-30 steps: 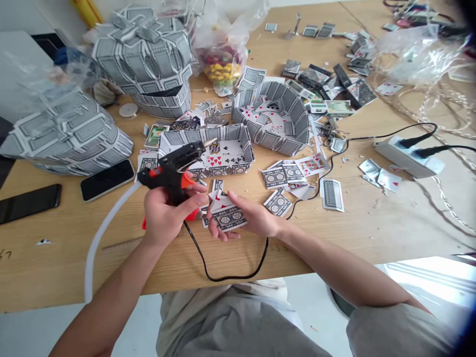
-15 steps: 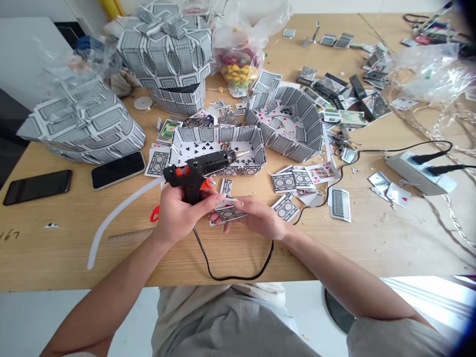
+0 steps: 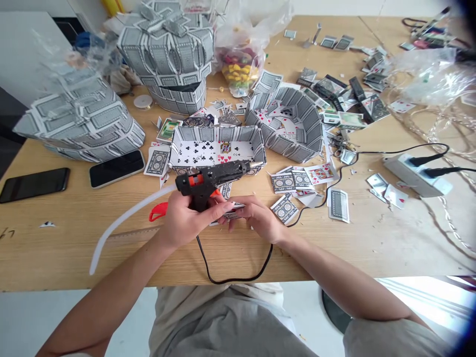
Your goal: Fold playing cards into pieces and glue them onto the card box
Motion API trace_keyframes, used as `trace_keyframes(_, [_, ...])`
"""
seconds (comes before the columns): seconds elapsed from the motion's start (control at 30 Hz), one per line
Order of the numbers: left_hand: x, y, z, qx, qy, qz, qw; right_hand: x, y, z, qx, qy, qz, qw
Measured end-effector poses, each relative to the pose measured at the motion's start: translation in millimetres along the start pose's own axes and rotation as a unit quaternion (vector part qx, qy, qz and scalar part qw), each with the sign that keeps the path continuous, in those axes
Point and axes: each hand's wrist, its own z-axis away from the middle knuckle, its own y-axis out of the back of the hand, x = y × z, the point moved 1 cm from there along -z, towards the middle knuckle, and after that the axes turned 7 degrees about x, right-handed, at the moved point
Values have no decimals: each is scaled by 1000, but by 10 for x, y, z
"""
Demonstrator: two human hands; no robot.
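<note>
My left hand [image 3: 186, 218] is closed round the handle of a black and orange glue gun [image 3: 215, 177], whose nozzle points right and whose white glue stick trails to the left. Between both hands is a small playing card piece [image 3: 234, 210], seen nearly edge-on. The fingers of my right hand [image 3: 260, 218] pinch its right side, and my left thumb touches its left end. Just beyond the gun sits a rectangular tray made of cards [image 3: 238, 134], with an eight-sided card tray [image 3: 290, 124] behind it to the right.
Two phones [image 3: 117, 169] lie at the left, below a woven card basket [image 3: 89, 119]. A taller card basket [image 3: 174, 54] stands behind. Loose cards [image 3: 284, 182] are at the right, where a cable runs to a white power strip [image 3: 416, 173]. Red-handled scissors [image 3: 158, 211] lie beside my left wrist.
The glue gun has shifted right and slightly nearer with my left hand. The card piece has tilted, so less of its patterned face shows.
</note>
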Motion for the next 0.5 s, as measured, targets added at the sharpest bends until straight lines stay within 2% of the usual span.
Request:
trace_keyframes(0.13, [-21,68,6,37,-37,19,998,26,58,16,5,26,18,999])
trace_keyframes(0.27, [9,221,-40,93,-61,73,991,10,145,19,29,73,43,996])
trace_keyframes(0.33, [33,317,-61,78,-74,75,991,-22,190,2,46,94,23,994])
trace_keyframes(0.4, [42,417,-66,38,-103,66,992,-55,237,-27,62,114,2,991])
trace_keyframes(0.5, [5,549,-59,-12,-79,46,996,-88,304,-75,79,141,-17,987])
